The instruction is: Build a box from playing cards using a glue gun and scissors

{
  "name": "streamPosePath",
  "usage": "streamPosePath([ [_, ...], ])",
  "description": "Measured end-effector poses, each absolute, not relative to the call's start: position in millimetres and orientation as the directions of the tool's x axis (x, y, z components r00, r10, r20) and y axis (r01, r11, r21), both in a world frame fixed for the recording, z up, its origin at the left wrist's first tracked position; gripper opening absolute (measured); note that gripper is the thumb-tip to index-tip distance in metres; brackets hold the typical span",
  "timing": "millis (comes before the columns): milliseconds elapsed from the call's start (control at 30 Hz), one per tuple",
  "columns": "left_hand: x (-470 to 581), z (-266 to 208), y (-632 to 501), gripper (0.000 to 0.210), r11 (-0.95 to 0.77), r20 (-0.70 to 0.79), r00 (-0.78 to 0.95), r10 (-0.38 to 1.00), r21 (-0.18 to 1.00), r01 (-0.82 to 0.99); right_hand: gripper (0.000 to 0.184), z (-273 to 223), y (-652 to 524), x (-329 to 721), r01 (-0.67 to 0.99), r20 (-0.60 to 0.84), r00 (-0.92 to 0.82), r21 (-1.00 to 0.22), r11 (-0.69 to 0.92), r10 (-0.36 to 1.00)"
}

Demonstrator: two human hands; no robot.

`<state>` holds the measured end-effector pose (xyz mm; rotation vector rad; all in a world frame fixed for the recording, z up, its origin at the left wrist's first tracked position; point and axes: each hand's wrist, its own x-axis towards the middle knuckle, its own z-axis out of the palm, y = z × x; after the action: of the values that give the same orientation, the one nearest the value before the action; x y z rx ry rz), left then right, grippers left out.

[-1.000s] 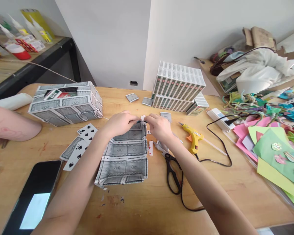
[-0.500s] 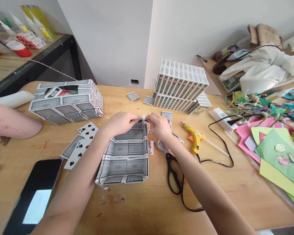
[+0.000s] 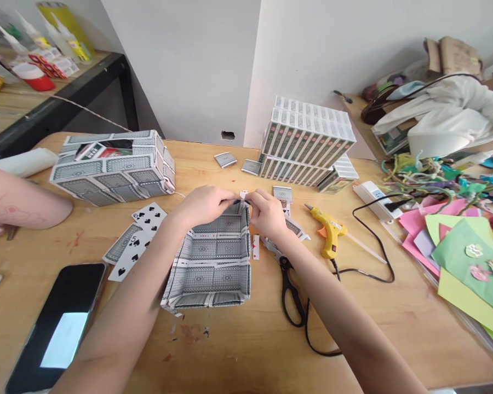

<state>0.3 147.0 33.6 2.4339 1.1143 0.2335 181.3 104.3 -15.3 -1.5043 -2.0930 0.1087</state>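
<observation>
1. At far left, a co-worker's arm (image 3: 20, 200) resting on the table (image 3: 238, 350), well apart from the work.
2. Near the front left edge, a phone (image 3: 57, 323) lying flat, screen up, out of the way of the hands.
3. Behind it, a finished card box (image 3: 113, 167) with packs inside; loose playing cards (image 3: 137, 238) fanned just in front, within easy reach.
4. At centre, an open tray of cards (image 3: 209, 260) flat on the table, open side up, so the far wall can be worked from above.
5. Left hand (image 3: 203, 203) and right hand (image 3: 267, 214) meeting at the tray's far right corner, fingertips pressed together, pinching a small white card strip (image 3: 244, 196) at the rim, apparently to seat it on the corner.
6. Just right of the tray, scissors (image 3: 290, 284) and a yellow glue gun (image 3: 326, 235), corded to a power strip (image 3: 372, 197).
7. Behind, stacked card packs (image 3: 308, 145); at far right, coloured paper (image 3: 464, 246).
</observation>
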Motion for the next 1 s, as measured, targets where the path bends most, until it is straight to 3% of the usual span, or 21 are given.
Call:
streamPosePath([
  [500,1.7,32.4,146.8,0.03,-0.604,-0.005,0.672,0.741,0.434,0.669,0.024,-14.1,106.9,177.7,0.793,0.384,-0.173,-0.492,0.36,0.907],
  [700,1.3,31.8,146.9,0.029,-0.618,0.003,0.676,0.737,0.407,0.673,0.021,-9.6,106.5,186.6,0.716,0.398,-0.227,-0.551,0.429,0.889],
  [1000,2.6,30.1,147.3,0.029,-0.628,0.021,0.674,0.738,0.388,0.675,0.021,-6.8,108.3,186.7,0.779,0.408,-0.221,-0.473,0.412,0.886],
])
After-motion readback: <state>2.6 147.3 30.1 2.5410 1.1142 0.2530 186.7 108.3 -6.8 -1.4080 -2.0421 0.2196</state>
